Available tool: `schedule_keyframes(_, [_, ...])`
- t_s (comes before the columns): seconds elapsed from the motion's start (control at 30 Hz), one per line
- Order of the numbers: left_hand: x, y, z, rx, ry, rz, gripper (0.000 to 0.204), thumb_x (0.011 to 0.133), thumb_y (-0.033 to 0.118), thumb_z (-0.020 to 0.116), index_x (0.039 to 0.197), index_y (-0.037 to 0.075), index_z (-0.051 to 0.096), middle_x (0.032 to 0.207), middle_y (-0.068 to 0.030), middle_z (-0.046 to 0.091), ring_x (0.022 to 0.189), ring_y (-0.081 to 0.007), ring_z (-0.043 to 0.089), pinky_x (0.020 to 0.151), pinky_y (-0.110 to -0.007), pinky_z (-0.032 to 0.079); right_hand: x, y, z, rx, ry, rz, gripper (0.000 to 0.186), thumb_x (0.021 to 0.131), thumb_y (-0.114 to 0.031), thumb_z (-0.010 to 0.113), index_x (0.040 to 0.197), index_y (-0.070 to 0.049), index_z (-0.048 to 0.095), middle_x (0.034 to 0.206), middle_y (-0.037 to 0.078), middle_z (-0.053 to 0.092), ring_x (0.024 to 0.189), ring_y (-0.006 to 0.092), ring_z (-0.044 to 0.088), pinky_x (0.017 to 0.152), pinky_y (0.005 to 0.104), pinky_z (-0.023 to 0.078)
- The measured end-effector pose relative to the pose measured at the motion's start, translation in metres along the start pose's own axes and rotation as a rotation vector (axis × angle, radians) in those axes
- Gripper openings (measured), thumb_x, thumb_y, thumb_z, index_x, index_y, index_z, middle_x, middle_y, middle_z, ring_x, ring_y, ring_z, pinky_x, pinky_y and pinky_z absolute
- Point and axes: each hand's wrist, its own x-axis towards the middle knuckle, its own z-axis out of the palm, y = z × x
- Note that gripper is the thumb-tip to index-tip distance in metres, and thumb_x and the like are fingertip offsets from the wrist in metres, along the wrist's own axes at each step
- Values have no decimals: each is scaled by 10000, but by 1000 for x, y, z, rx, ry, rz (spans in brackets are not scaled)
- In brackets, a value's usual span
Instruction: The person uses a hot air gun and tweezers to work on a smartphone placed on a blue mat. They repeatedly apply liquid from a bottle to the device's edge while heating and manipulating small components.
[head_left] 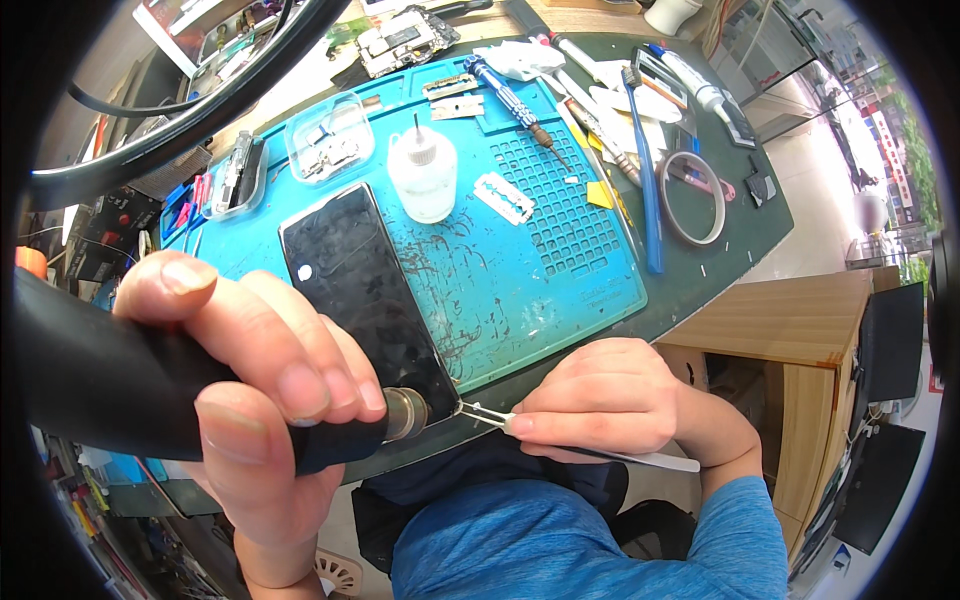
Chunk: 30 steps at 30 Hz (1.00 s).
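My left hand [275, 350] is wrapped round the thick black handle of a hot air gun [110, 350]. Its metal nozzle [407, 412] sits over the near end of a dark phone [350, 265], which lies screen-like side up, with a small white spot near its left edge. Pinched in my right hand [610, 400] is a pair of tweezers [640, 459]. The tweezer tips are at the phone's near right corner, close to the nozzle; a tiny pale bit there is too small to name. The hot air gun and left hand hide the phone's near left part.
Behind the phone, a bottle with a needle tip [424, 180] stands on the blue repair mat [590, 290]. Around it are a razor blade [503, 198], a clear box of small parts [330, 140], a screwdriver [510, 100], a blue brush [648, 190] and a tape roll [720, 215]. A black cable [215, 115] arches at upper left.
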Motion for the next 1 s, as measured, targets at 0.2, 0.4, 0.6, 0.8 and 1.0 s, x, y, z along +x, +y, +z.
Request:
schedule_keyframes(0.2, [2, 6, -1, -55, 31, 33, 385, 1180, 272, 528, 1472, 33, 447, 958, 3, 502, 823, -98, 483, 672, -253, 481, 5, -10, -3, -67, 168, 263, 444, 812, 18, 823, 1249, -36, 770, 866, 74, 772, 653, 222, 729, 577, 330, 577])
schedule_keyframes(0.4, [4, 29, -27, -109, 102, 63, 375, 1191, 217, 479, 1500, 4, 480, 954, -5, 463, 833, -102, 432, 682, -252, 439, 23, -32, 22, -568, 30, 259, 456, 964, -307, 791, 1373, -111, 741, 1064, 100, 770, 785, 231, 758, 648, 350, 604])
schedule_keyframes(0.6, [-4, 51, -54, -83, 163, 41, 369, 1180, 198, 516, 1474, -25, 526, 931, -10, 441, 835, -104, 436, 687, -257, 458, 61, -71, 85, -701, -65, 553, 911, 798, -708, 791, 1368, -18, 621, 1396, 286, 637, 1187, 373, 654, 964, 440, 543])
schedule_keyframes(0.8, [-5, 66, -56, 28, 156, 77, 425, 1141, 191, 570, 1496, -22, 474, 922, -46, 548, 767, -113, 534, 608, -264, 536, 69, -72, 94, -613, -19, 663, 749, 784, -267, 898, 1406, -5, 573, 1377, 281, 572, 1268, 432, 574, 1068, 512, 483])
schedule_keyframes(1.0, [-7, 72, -60, -12, 50, 90, 394, 1163, 193, 544, 1481, -28, 471, 918, -22, 481, 801, -96, 478, 662, -260, 487, 63, -61, 78, -453, -55, 554, 799, 769, -202, 896, 1462, -28, 537, 1465, 282, 530, 1363, 459, 525, 1171, 535, 419])
